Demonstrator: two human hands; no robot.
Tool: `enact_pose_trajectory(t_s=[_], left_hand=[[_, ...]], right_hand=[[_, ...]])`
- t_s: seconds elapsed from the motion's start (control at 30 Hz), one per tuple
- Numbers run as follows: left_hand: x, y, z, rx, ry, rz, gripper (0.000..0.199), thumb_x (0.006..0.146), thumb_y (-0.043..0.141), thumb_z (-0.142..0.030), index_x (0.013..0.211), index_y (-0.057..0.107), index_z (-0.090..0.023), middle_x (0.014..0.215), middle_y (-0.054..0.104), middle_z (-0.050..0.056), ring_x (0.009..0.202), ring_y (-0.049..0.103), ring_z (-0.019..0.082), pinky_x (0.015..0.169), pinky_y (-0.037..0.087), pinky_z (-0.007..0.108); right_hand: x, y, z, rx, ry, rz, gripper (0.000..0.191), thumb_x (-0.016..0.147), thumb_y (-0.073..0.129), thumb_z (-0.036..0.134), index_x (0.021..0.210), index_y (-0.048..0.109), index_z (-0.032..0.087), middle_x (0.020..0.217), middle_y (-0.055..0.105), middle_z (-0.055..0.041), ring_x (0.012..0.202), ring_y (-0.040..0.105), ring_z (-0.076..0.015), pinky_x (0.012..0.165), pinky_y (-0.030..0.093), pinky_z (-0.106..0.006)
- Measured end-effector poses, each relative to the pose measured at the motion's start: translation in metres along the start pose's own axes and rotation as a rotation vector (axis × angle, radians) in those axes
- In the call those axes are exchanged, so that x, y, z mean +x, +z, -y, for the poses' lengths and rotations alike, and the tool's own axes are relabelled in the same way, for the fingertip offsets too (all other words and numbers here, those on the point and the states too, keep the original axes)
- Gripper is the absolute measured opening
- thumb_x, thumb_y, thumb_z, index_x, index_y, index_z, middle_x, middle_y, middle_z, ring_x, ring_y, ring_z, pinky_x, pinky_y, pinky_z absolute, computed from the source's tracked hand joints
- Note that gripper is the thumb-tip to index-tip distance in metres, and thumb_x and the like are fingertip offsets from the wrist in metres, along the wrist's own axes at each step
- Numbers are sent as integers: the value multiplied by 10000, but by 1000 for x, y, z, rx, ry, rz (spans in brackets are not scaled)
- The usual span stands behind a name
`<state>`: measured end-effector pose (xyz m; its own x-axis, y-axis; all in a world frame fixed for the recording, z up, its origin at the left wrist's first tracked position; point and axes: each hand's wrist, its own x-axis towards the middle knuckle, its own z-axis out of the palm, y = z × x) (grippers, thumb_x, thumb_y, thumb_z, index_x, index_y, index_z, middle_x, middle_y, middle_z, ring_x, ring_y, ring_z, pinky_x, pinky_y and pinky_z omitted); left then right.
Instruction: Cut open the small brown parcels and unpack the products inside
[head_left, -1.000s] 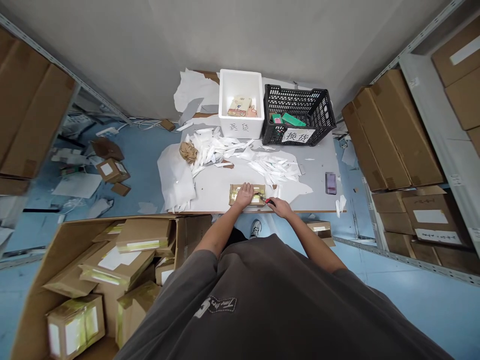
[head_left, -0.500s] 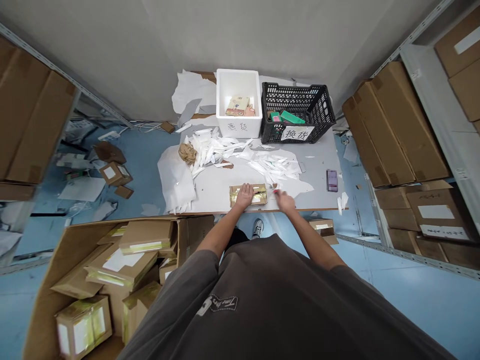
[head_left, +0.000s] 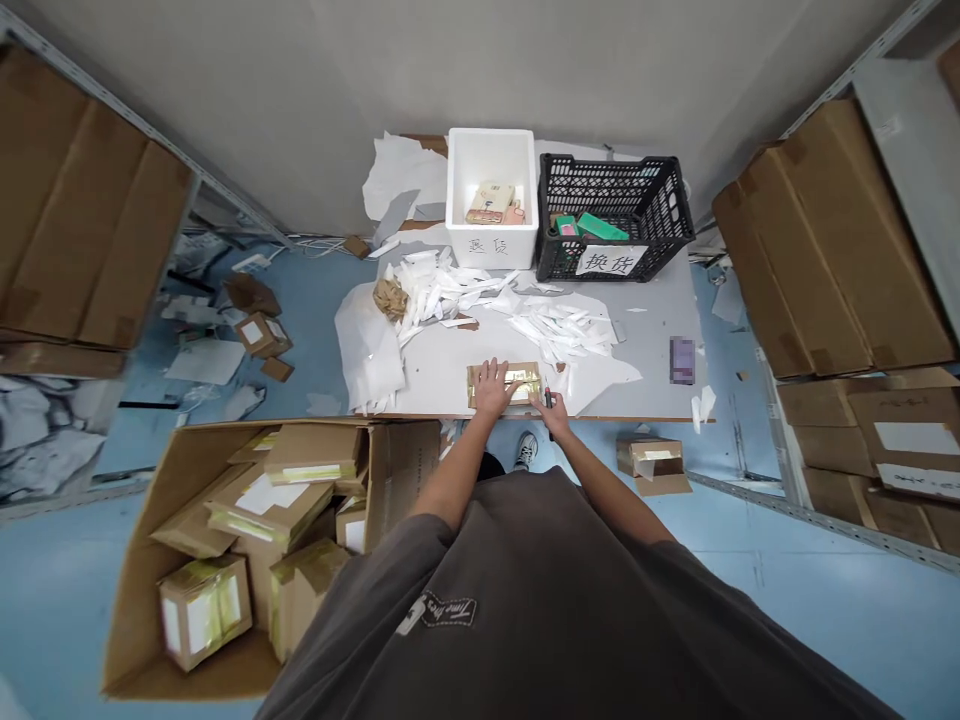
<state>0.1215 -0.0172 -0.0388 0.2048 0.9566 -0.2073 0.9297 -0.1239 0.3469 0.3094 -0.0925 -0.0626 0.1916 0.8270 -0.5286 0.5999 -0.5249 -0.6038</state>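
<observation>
A small taped cardboard box [head_left: 527,374] lies near the front edge of the table. My left hand [head_left: 493,388] rests on its left part, fingers spread. At the box's right end is my right hand [head_left: 553,415], its fingers closed around a dark cutter with a bit of red [head_left: 548,397]; the tip points away from me. Some right fingers seem to touch the box's corner. White paper strips [head_left: 566,328] lie heaped just behind the box.
Behind the strips stand a white foam bin [head_left: 491,245] and a black crate [head_left: 559,258]. A phone [head_left: 682,360] lies at the table's right. A large carton [head_left: 120,600] of parcels stands at lower left; shelves [head_left: 900,130] flank the right side.
My right hand has moved left to the box's right end with the cutter, which now points away from me. My left hand stays on the box. The whole view has shifted slightly.
</observation>
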Motion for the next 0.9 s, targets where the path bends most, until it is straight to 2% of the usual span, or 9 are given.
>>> enact_pose_trajectory(t_s=[0.1,0.23,0.33,0.4,0.5,0.63,0.7,0.8,0.9], left_hand=[[-13,-9,3,26,-64,27,702,1067,495,-537,1682,430,-204,1751,412,169,1637,322,383,1307,290,584],[-44,-13,2,31,-203,51,720,1057,509,-474,1703,387,-182,1703,454,221,1516,466,426,1201,416,590],[-62,-12,-1,-22,-136,152,679,1083,478,-468,1699,394,-196,1667,497,209,1427,555,383,1151,477,512],[-64,-15,0,-33,-65,200,622,1100,448,-415,1685,416,-207,1686,482,180,1437,544,351,1154,480,468],[-53,-26,6,64,62,175,646,1032,533,-247,1670,434,-213,1729,427,152,1505,463,346,1166,464,459],[-27,-34,8,225,552,307,737,898,654,-111,1604,517,-272,1729,435,105,1595,346,353,1162,430,460],[-16,-32,2,270,688,348,661,887,683,-124,1527,590,-258,1664,509,119,1564,381,359,1145,422,456],[-4,-26,-13,319,705,330,489,905,680,-156,1393,675,-184,1441,653,178,1403,518,360,1122,417,472],[3,-23,-25,372,648,350,455,878,717,-174,1332,708,-142,1319,688,197,1274,579,360,1097,426,492]], right_hand=[[18,15,24,127,123,-82,673,960,510,714,1387,506,194,1211,765,-147,1043,744,-283,853,578,-343],[63,0,63,82,71,-152,606,940,634,611,1371,499,208,1273,758,-155,1171,717,-308,936,549,-344],[91,-13,92,24,48,-157,576,960,683,538,1378,504,185,1271,757,-174,1129,708,-302,940,527,-340],[97,-22,98,16,69,-155,589,962,709,527,1382,513,164,1258,757,-195,1112,699,-300,943,520,-346],[83,-31,77,37,92,-168,683,907,765,578,1397,519,171,1275,746,-199,1140,699,-317,944,538,-356],[44,-35,16,43,80,-100,771,805,827,617,1392,534,214,1242,761,-145,1140,732,-336,941,563,-386],[29,-32,-9,43,117,-93,773,777,840,643,1357,556,219,1205,773,-140,1144,739,-346,946,566,-400],[21,-26,-23,48,186,-128,769,765,842,674,1319,576,211,1217,773,-167,1173,736,-360,965,564,-413],[26,-21,-18,55,198,-137,746,780,836,667,1312,585,208,1229,772,-177,1189,733,-365,974,565,-413]])
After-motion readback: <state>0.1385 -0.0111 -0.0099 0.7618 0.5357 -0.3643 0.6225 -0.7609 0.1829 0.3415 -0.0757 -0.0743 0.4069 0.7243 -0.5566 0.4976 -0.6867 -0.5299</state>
